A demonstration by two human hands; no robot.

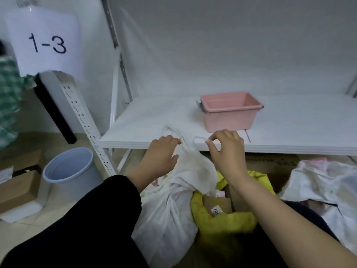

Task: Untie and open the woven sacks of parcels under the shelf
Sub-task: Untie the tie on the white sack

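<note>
At the shelf (289, 146) edge the left hand (161, 151) grips the gathered neck of the white sack (170, 215), while at 3 o'clock the right hand (227, 149) fingers (209, 142) pinch its string (198, 139).

Body in view: 2 arms, 2 hands. The left arm (81, 225) is covered by a long, loose black sleeve (108, 209) of plain matte fabric, with no markings or seams legible; its cuff ends just short of the wrist. The left hand (158, 153) is bare. The right arm (286, 219) is bare along its full visible length, with no sleeve showing. The right hand (228, 151) is bare; no gloves on the fingers (212, 138).
</note>
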